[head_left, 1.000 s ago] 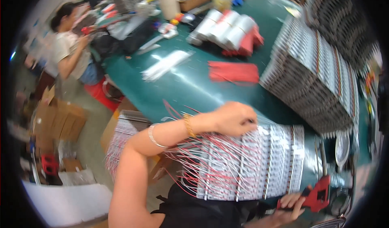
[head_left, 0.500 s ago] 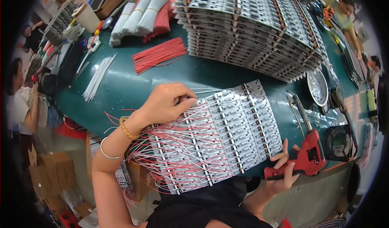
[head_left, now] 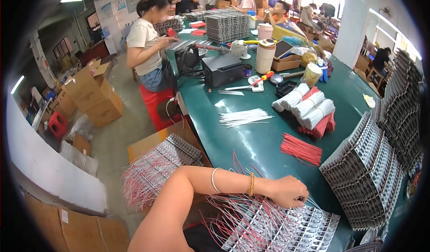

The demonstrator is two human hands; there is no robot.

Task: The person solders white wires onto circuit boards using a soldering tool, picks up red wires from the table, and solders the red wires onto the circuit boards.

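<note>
My left hand [head_left: 288, 192] is closed over the far edge of a grey circuit board panel [head_left: 319, 230], its fingers curled under and mostly hidden. Thin white wires stick out beside the fist, apparently held in it. Red and white wires [head_left: 257, 216] fan out over the panel's left part and hang past its near left edge. Rows of small parts cover the panel's bare right side, and the lower frame edge cuts it off. My right hand is out of view.
Stacked board panels [head_left: 365, 171] stand on the right. Beyond my hand lie red wires [head_left: 301, 149], loose white wires [head_left: 245, 117] and bundled white wires [head_left: 314, 106]. A screwdriver [head_left: 253, 82] lies farther back. Wired panels [head_left: 163, 169] fill a carton at left. A co-worker [head_left: 148, 43] sits beyond.
The view has swung up and left, showing more of the room. My right hand and the red soldering gun it held have left the picture. My left hand stays closed at the panel.
</note>
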